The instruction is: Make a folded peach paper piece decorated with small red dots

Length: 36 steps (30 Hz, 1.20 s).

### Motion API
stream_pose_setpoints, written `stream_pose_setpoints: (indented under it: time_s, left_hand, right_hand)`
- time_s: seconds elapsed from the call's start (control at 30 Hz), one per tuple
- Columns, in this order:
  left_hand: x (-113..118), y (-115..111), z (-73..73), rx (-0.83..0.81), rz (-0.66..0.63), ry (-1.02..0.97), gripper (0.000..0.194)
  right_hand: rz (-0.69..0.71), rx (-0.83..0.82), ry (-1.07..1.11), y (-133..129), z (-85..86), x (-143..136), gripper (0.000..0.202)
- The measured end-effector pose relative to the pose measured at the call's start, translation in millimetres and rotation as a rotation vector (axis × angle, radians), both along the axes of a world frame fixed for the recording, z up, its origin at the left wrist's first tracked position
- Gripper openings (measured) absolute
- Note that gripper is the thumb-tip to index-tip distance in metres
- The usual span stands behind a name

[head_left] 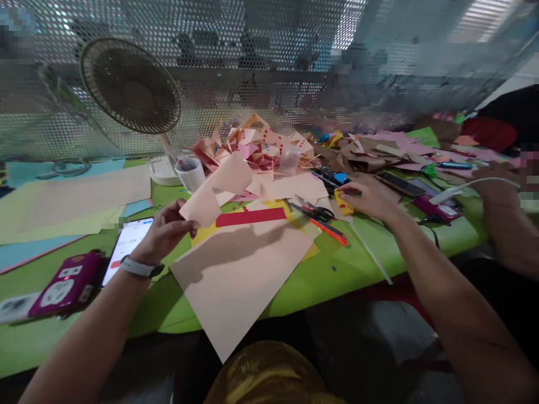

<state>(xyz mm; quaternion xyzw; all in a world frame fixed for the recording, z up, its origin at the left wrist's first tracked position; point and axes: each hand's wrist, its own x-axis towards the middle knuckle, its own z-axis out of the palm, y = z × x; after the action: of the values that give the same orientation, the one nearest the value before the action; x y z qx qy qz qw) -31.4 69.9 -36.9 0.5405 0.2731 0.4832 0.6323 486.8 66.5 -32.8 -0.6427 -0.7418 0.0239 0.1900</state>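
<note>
My left hand [167,230] pinches a curled piece of pale peach paper [223,185] by its lower left corner and holds it above the table. My right hand [370,200] has its fingers closed on a small yellow plastic tool [344,203]; its exact kind is unclear. Beneath the raised paper lies a red paper strip [252,216], beside the top edge of a large peach sheet [248,269] that hangs over the table's front edge. Black-handled scissors [322,213] and an orange-and-black cutter [326,227] rest left of my right hand.
A fan [130,84] and a white cup [190,174] stand at the back. Paper scraps [256,140] are heaped behind the sheet. A lit phone [128,247] and a purple device [67,283] lie at left. Another person's arm [505,207] rests at right.
</note>
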Motion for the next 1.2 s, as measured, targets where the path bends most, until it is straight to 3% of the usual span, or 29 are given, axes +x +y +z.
stream_pose_setpoints:
  time_s: [0.13, 0.23, 0.3, 0.37, 0.43, 0.57, 0.77, 1.03, 1.2]
  left_hand:
    - [0.5, 0.0, -0.5, -0.032, 0.046, -0.006, 0.028]
    - [2.5, -0.5, 0.2, -0.028, 0.052, -0.006, 0.029]
    - [2.7, -0.5, 0.5, -0.027, 0.043, 0.002, 0.028]
    - [1.6, 0.0, 0.4, -0.026, 0.035, 0.006, 0.027]
    - [-0.3, 0.8, 0.0, -0.025, 0.022, 0.0, 0.027]
    - [-2.5, 2.4, -1.7, -0.043, 0.011, -0.008, 0.027]
    - [0.0, 7.3, -9.7, -0.045, 0.0, 0.018, 0.025]
    - [2.9, 10.0, -14.7, -0.081, 0.029, 0.053, 0.027]
    - [3.0, 8.4, -13.1, -0.075, 0.027, 0.061, 0.028]
  right_hand:
    - [0.24, -0.081, 0.174, 8.3, -0.2, -95.6, 0.023]
    - [0.346, -0.111, 0.137, 20.7, -4.7, -161.6, 0.015]
    - [0.369, -0.137, 0.089, 28.2, -5.5, -188.6, 0.012]
    - [0.361, -0.121, 0.023, 32.1, -2.4, -196.8, 0.011]
    - [0.323, -0.088, -0.056, 30.0, 3.6, -186.8, 0.017]
    - [0.196, -0.1, -0.17, 8.3, 13.6, -134.7, 0.034]
    - [0.028, -0.148, -0.264, -25.5, 4.7, -69.5, 0.011]
    - [-0.051, -0.205, -0.244, -19.6, -6.8, -63.0, 0.027]
    - [-0.119, -0.245, -0.241, -7.7, -11.3, -59.3, 0.02]
